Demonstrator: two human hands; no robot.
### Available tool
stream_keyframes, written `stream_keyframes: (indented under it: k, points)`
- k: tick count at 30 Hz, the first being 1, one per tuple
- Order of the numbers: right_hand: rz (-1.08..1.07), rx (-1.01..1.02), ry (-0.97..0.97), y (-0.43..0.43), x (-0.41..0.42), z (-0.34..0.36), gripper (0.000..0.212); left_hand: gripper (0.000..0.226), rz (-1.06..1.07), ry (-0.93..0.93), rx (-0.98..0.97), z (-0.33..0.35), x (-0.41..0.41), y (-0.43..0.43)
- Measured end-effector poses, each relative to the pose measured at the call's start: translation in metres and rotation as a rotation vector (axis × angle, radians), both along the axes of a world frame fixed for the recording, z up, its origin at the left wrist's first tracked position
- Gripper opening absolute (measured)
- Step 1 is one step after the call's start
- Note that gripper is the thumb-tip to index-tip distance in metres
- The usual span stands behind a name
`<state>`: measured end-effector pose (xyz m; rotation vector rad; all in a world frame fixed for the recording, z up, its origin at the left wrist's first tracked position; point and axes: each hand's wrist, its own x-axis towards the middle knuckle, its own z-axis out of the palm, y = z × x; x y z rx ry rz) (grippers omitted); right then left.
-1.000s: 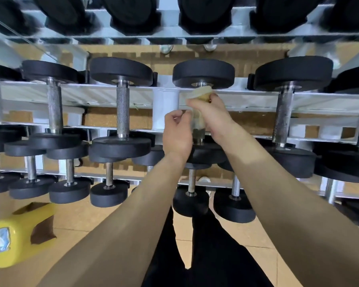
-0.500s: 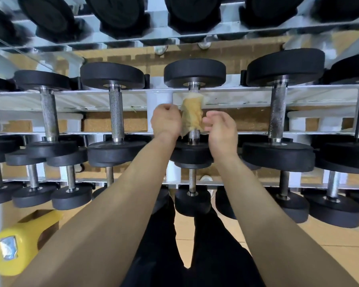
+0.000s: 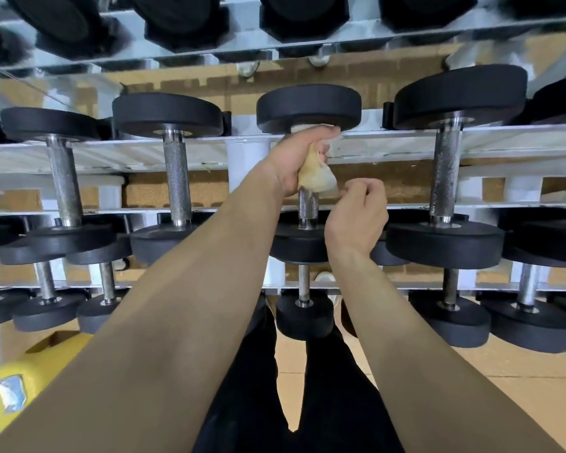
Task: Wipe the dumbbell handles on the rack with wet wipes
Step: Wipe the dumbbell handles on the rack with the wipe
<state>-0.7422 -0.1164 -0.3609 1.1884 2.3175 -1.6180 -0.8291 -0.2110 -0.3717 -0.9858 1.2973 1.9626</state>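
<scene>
A crumpled yellowish wet wipe [image 3: 316, 181] is wrapped round the upper part of the knurled steel handle [image 3: 307, 207] of the centre dumbbell, under its round black head [image 3: 307, 107], on the white metal rack [image 3: 111, 155]. Wipe and handle are clenched in the left hand [image 3: 294, 161]. The right hand [image 3: 356, 217] is held just beside the wipe's lower corner, fingers curled; contact cannot be determined. The silver label on the yellow plastic container [image 3: 30, 380] is illegible.

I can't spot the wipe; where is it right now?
Head view, centre: the wipe wraps the middle dumbbell's handle, gripped by the left hand, below its far plate.
</scene>
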Motion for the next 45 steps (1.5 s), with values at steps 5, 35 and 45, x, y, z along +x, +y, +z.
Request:
stream_keyframes:
  k: [5, 35, 45]
  points:
    - [0.003, 0.02, 0.01, -0.002, 0.0, 0.0, 0.023, 0.024, -0.108, 0.093, -0.249, -0.012, 0.015, 0.002]
    - [0.073, 0.096, 0.009, -0.006, 0.002, 0.002, 0.029, 0.024, -0.157, 0.095, -0.371, -0.007, 0.02, 0.005]
    - [0.105, 0.091, -0.064, -0.005, -0.002, 0.005, 0.022, 0.005, -0.355, -0.232, -0.416, 0.002, 0.035, 0.023]
